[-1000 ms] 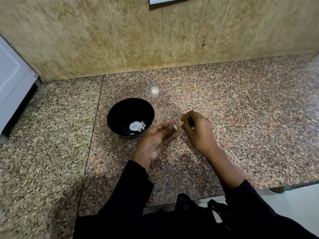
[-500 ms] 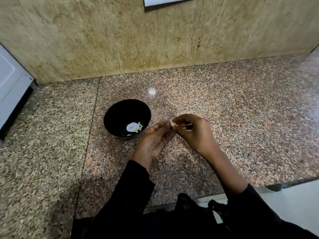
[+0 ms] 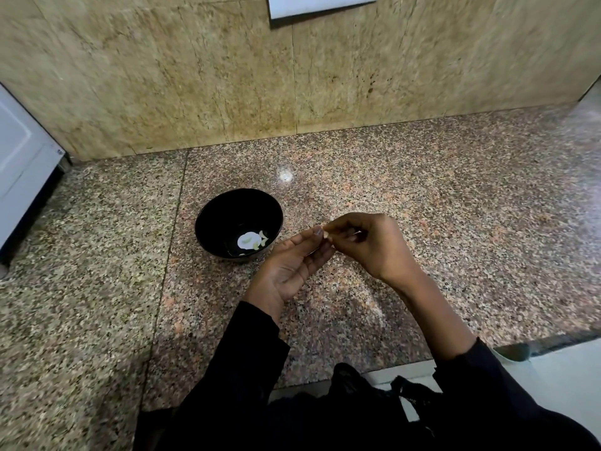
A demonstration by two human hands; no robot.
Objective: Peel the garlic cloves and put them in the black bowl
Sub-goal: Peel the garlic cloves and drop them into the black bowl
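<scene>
A speckled granite table (image 3: 422, 206) fills most of the frame, meeting a tan stone wall (image 3: 162, 76) along the top; a white appliance (image 3: 19, 170) stands at the left edge and a white panel (image 3: 322, 4) hangs at the top centre. The black bowl (image 3: 208, 236) sits left of centre on the table, holding a few pale peeled pieces (image 3: 257, 244) in its bottom beside a bright reflection. Just right of the bowl, both hands meet above the table. The left hand (image 3: 292, 265) lies palm up with its fingers nearly straight, thumb closing toward the fingertips, and seems to steady the garlic clove (image 3: 327, 235) from below. The right hand (image 3: 374, 245) comes from the right, fingers curled, thumb and forefinger pinching at the same spot, probably picking at the skin. Only a small pale sliver of the clove shows between the fingertips, so its long axis and which way its tip points cannot be told. Holding it so close to the bowl's rim looks sensible: once bare, the clove needs only a short move left to drop in. A thin pale strip (image 3: 356, 234) under the right hand's curled fingers may be loosened skin, though it is too small to be sure. Dark sleeves (image 3: 247, 369) cover both forearms at the bottom of the frame.
</scene>
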